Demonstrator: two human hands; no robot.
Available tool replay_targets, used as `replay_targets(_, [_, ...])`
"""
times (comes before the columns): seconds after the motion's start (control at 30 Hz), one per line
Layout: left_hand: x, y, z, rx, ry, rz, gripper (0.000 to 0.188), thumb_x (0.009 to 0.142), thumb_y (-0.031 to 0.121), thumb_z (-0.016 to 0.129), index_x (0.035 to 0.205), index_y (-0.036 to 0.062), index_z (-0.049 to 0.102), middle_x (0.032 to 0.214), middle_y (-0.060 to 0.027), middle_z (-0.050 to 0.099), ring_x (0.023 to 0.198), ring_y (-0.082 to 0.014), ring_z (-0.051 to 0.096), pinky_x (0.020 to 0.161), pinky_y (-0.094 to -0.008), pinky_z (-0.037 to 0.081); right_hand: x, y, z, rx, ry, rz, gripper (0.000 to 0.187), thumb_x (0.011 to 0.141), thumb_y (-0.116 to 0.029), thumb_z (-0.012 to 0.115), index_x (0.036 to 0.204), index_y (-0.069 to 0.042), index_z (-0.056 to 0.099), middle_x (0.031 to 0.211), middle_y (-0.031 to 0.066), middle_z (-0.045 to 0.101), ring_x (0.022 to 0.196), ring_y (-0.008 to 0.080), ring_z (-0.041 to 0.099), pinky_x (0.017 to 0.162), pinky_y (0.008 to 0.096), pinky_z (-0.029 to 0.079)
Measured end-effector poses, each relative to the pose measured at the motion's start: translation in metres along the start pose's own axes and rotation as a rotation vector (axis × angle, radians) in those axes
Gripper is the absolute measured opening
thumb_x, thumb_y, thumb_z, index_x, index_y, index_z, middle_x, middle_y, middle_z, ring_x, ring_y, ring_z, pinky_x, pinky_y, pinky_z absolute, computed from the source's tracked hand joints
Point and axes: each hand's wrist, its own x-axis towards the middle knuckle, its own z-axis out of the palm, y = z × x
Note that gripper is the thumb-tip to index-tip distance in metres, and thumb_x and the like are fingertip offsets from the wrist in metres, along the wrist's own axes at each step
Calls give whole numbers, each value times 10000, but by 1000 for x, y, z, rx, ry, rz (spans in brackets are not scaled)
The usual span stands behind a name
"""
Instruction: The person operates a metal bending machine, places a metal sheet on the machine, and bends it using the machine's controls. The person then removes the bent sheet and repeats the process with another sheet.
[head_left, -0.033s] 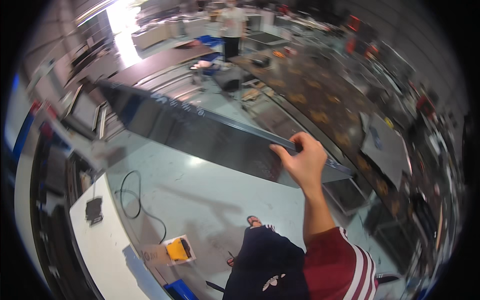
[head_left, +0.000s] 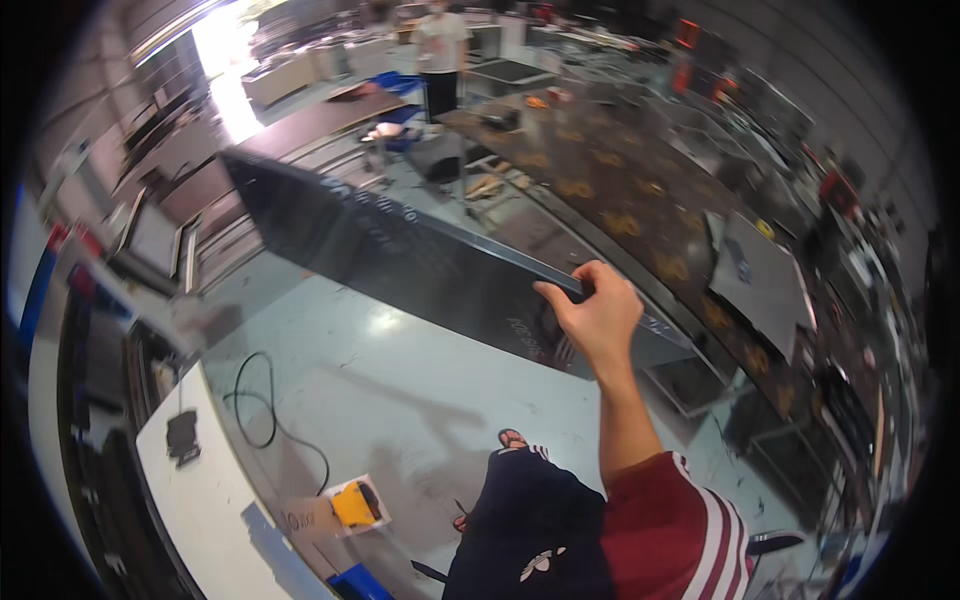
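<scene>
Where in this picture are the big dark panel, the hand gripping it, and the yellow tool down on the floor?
Dark panel (head_left: 400, 255), head view: middle of its broad dark face.
Right hand (head_left: 595, 320), head view: back of the hand, fingers curled over the panel's top edge.
Yellow tool (head_left: 352, 505), head view: centre of its yellow body.

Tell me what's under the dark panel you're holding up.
Under the long dark panel, gripped by the right hand, shiny grey floor shows, with a black cable. Whatever lies behind the panel's face is covered.

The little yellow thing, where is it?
In the head view the yellow tool lies low and left of the person's leg, at the white table's near edge, below the looping black cable.
</scene>
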Motion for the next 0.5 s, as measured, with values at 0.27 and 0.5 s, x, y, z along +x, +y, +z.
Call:
replay_targets(0.27, [83,199,54,-183,-73,322,541,950,359,668,1293,-57,626,1315,-277,649,1256,-460,598,1085,-577,473,61,258,13,-439,161,586,436,850,-413,845,1030,-34,724,1022,152,756,1001,380,714,864,490,533])
replay_targets(0.5, [54,306,126,-256,-185,138,516,949,352,653,1249,-67,664,1292,-304,665,1261,-485,593,1099,-593,456,140,454,68,-478,-63,630,279,973,-190,703,1169,1,646,1177,235,704,1124,446,687,937,554,559])
